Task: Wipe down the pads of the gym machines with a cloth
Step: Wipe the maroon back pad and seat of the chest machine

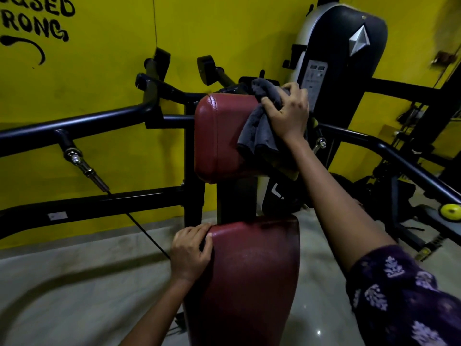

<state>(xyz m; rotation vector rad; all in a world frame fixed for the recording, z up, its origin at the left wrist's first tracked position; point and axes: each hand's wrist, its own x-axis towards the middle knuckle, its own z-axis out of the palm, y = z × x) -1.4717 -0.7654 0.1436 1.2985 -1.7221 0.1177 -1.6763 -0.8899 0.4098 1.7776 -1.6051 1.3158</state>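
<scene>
Right hand (287, 113) bunching soft grey cloth (259, 136) against rounded, glossy red upper pad (217, 138); left hand (190, 253) curled around lower pad (254, 283) edge.

Dark grey cloth (262, 126) bunched on upper red pad (219, 136) top-right corner, lower red pad (254, 275) below, glossy

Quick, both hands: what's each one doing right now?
Left hand: grips the edge of the lower red pad.
Right hand: holds the grey cloth against the upper red pad.
</scene>
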